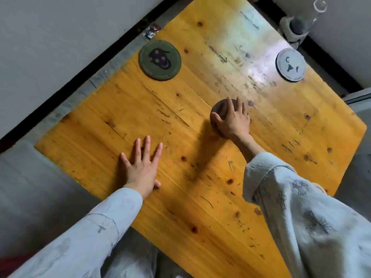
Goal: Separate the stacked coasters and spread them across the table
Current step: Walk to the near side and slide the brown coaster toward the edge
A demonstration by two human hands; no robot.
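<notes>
**Right hand over the dark coasters, two others already laid out**

The wooden table (200, 177) ran on a slant through the head view, its yellow top scuffed and marked with dark knots. Near its middle, the right hand (232, 121) lay over a dark brown round coaster (220, 109). The fingers (239, 105) were spread across the top and the thumb curled around the left rim, so the hand was cupped on the coaster and gripping it. The hand covered most of it, and motion blur softened its edge, so I could not tell whether this was one coaster or several stacked together.

The left hand (140, 167) lay flat on the table nearer the person, palm down, fingers splayed and grasping nothing. It was well apart from the right hand and from every coaster.

A green coaster (160, 60) with a dark figure printed in its middle lay flat near the far left edge of the table. A white coaster (291, 64) with small dark marks lay flat near the far right edge, partly in a patch of glare. Both were well apart from each other and from the brown one.

Both arms wore pale blue sleeves (301, 207) with small dark printed motifs. Beyond the table's far right corner stood a clear glass object (307, 19), too blurred to identify further.
</notes>
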